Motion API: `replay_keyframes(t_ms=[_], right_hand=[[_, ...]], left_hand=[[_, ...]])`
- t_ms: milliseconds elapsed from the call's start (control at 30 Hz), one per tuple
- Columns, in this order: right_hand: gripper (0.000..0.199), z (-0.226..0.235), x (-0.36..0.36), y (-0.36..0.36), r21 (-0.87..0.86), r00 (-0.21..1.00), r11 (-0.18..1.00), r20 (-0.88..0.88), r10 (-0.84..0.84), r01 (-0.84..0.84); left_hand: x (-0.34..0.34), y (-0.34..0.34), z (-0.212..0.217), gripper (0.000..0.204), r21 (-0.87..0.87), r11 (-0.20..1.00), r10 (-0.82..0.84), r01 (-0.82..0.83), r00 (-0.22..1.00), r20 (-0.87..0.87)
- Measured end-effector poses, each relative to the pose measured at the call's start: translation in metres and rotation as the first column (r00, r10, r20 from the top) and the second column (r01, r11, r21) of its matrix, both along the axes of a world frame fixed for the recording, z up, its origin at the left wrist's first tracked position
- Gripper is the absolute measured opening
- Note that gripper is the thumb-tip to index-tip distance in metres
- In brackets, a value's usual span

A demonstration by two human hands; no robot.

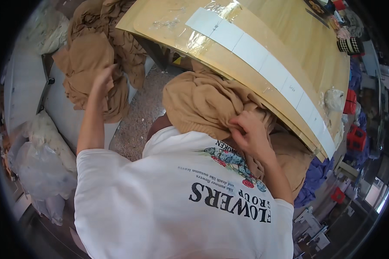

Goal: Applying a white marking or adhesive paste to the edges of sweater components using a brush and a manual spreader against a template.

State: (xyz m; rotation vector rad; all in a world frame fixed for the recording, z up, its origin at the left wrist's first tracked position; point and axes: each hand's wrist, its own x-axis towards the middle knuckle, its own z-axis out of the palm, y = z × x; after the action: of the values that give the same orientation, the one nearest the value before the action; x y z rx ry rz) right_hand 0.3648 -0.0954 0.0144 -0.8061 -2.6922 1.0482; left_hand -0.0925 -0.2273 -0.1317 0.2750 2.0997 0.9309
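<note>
A heap of tan knit fabric (199, 99) lies across my lap, against the table's near edge. My right hand (248, 129) is at the right side of this heap, its fingers closed on a fold of the knit. On the left, my left hand (103, 80) reaches over another tan knit piece (88, 54) that drapes over a pale surface. Its fingers are smeared and partly turned away, so their grip is unclear. More of the brown knit bunches up beyond that hand. Further tan cloth (289, 157) hangs beside my right forearm, below the table edge.
The wooden table (307, 47) carries a long white marked strip (263, 64) under clear tape. Plastic-wrapped bundles (45, 164) stand at the left. Speckled floor (138, 116) shows between the piles. Red baskets (356, 137) and purple cloth (313, 181) lie at the right.
</note>
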Motion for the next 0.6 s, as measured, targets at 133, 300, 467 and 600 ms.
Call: replay_keyframes(t_ms=[133,300,467,600], right_hand=[[0.016,0.008,0.02,-0.011,-0.273,0.998,0.962,-0.063,-0.025,0.007],[0.013,0.005,0.029,-0.012,-0.653,0.731,0.584,-0.068,-0.679,0.482],[0.012,-0.001,0.025,-0.005,-0.699,0.586,0.534,-0.2,-0.785,0.477],[0.015,0.002,0.02,-0.007,-0.667,0.59,0.573,-0.242,-0.771,0.475]], left_hand=[[0.121,0.052,0.027,0.065,0.196,0.819,-0.523,0.539,0.559,0.643],[0.142,0.084,0.024,0.045,0.247,0.848,-0.496,0.47,0.539,0.681],[0.145,0.06,0.032,0.044,0.103,0.99,-0.131,0.093,0.37,0.92],[0.149,0.034,0.018,0.045,0.036,0.999,-0.042,0.026,0.306,0.951]])
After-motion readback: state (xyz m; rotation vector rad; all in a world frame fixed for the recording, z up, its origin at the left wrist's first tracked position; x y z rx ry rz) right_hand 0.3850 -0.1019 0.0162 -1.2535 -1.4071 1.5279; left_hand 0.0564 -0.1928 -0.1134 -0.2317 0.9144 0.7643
